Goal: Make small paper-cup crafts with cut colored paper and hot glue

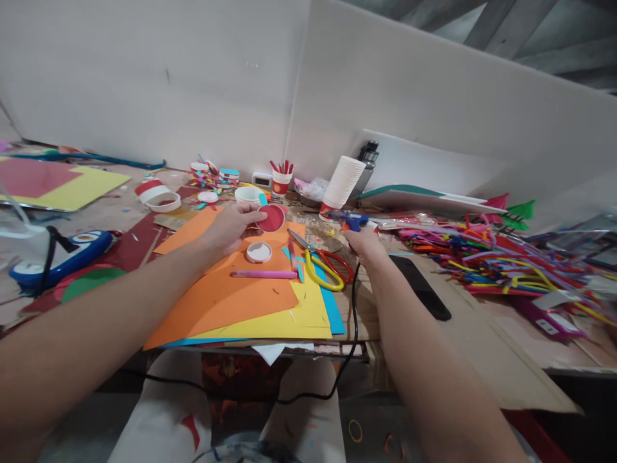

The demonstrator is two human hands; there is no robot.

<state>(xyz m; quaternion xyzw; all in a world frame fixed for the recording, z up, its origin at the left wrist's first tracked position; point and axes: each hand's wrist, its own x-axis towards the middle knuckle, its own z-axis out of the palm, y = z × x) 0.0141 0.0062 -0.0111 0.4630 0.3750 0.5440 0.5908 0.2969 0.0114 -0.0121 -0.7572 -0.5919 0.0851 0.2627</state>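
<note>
My left hand (232,225) reaches over the orange paper sheet (226,289) and pinches a red paper disc (272,218) at its left edge. My right hand (362,243) is closed round the handle of a blue glue gun (353,220), whose black cord (354,321) hangs off the table's front edge. A white round lid (259,252) and a pink pen (263,274) lie on the orange sheet just in front of the disc. Scissors with yellow and red handles (324,265) rest between my two hands.
Yellow and blue sheets (308,315) lie under the orange one. A stack of white paper cups (341,183), a cup of red sticks (281,180) and small white tubs (249,195) stand behind. Coloured pipe cleaners (491,257) fill the right side; a black strip (419,286) lies near my right wrist.
</note>
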